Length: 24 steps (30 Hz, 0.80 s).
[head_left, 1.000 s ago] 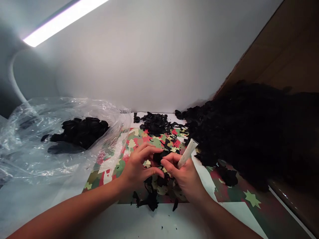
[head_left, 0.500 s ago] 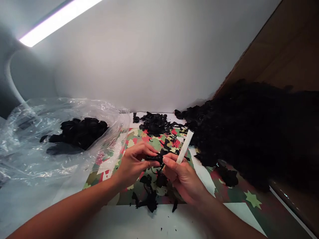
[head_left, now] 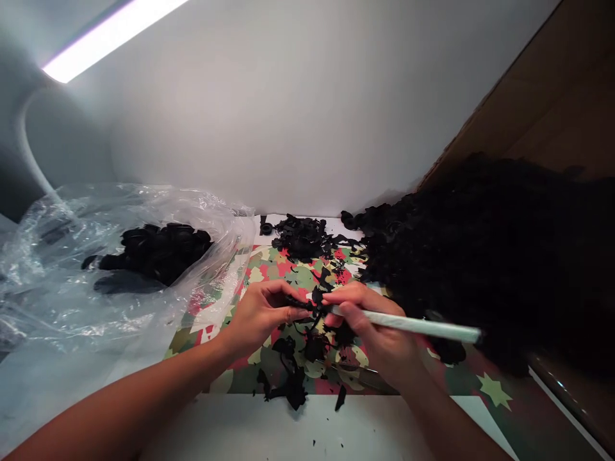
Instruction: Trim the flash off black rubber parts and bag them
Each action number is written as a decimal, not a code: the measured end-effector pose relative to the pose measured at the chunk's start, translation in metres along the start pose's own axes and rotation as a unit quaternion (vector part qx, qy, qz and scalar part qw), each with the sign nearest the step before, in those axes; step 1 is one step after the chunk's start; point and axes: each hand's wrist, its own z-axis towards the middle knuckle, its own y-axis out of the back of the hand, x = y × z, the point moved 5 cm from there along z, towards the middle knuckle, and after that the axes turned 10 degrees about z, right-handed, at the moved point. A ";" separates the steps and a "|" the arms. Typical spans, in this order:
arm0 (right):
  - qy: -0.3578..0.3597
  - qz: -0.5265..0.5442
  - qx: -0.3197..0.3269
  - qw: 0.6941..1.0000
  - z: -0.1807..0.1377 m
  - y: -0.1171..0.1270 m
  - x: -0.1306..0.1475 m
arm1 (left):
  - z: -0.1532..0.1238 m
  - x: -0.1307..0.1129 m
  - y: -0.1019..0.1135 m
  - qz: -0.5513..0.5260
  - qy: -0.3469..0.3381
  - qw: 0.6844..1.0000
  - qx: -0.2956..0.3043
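Observation:
My left hand [head_left: 257,315] pinches a small black rubber-like part [head_left: 298,303] between thumb and fingers. Close beside it, my right hand [head_left: 384,333] grips a slim tool with a long white handle [head_left: 427,327]. The handle lies nearly level, its dark butt end pointing right. Fingers and black material hide the tool's working tip, so its kind does not show. Under and in front of both hands, black scraps [head_left: 291,384] are strewn over a patterned sheet [head_left: 225,383] in green, red and cream.
A clear plastic bag [head_left: 52,301] on the left holds a heap of black round parts [head_left: 166,253]. Black trimmings [head_left: 302,237] are piled at the back. To the right, a cardboard box [head_left: 542,109] contains a large black mass [head_left: 480,256]. A lit lamp [head_left: 115,38] hangs upper left.
The white handle has swung from upright to nearly level, pointing right, as my right hand turned and shifted its grip. My left hand keeps its pinch on the black part.

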 end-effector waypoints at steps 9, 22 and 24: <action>0.041 -0.085 0.094 0.991 -0.002 -0.010 0.002 | 0.000 0.002 -0.001 0.025 -0.002 0.999 0.022; -0.015 -0.040 0.048 0.998 -0.002 -0.008 -0.005 | -0.001 0.005 -0.002 -0.024 -0.005 0.999 0.031; -0.021 -0.032 0.037 0.999 -0.002 -0.008 -0.005 | -0.002 0.007 -0.003 -0.021 0.008 0.999 0.041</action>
